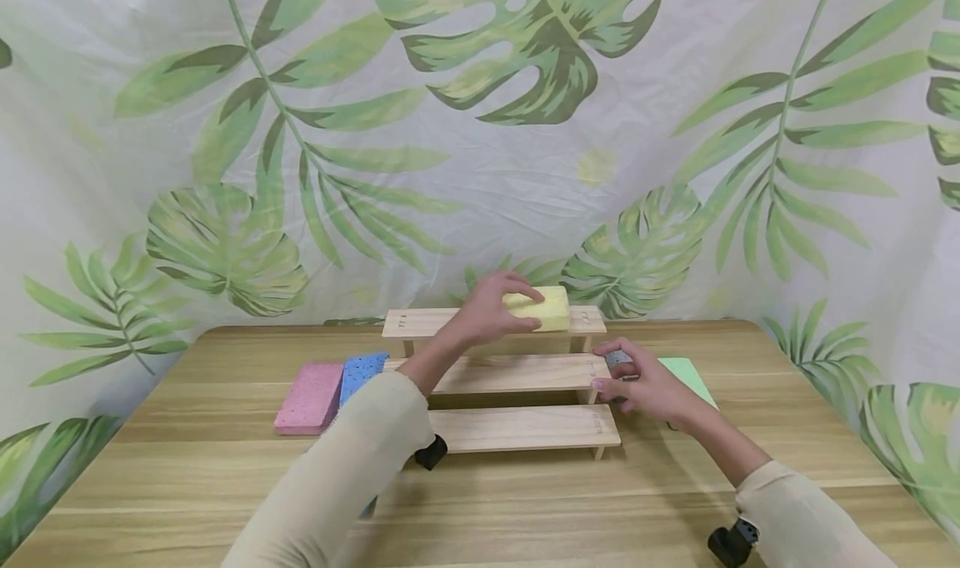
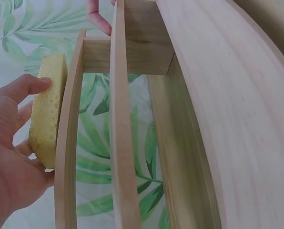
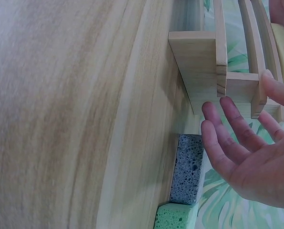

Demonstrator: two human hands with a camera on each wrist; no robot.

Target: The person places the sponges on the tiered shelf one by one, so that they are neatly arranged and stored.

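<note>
A three-tier wooden stepped rack [image 1: 517, 428] stands on the table. On its top tier is a yellow sponge [image 1: 555, 308], gripped between the thumb and fingers of my left hand [image 1: 491, 308]. The left wrist view shows the sponge [image 2: 49, 109] lying against the top board, with the left hand [image 2: 13, 148] around its outer side. My right hand [image 1: 645, 376] holds the right end of the middle tier, thumb at the front edge and index finger at the back. In the right wrist view the other fingers of this hand [image 3: 256, 162] extend beside the rack's end.
Left of the rack lie a pink sponge [image 1: 309, 397] and a blue sponge [image 1: 363, 375]. At the right are a green sponge [image 1: 688, 378] and a dark grey-blue sponge [image 3: 187, 167], partly hidden by my right hand in the head view. A leaf-patterned cloth [image 1: 517, 193] hangs behind the table [image 1: 525, 518].
</note>
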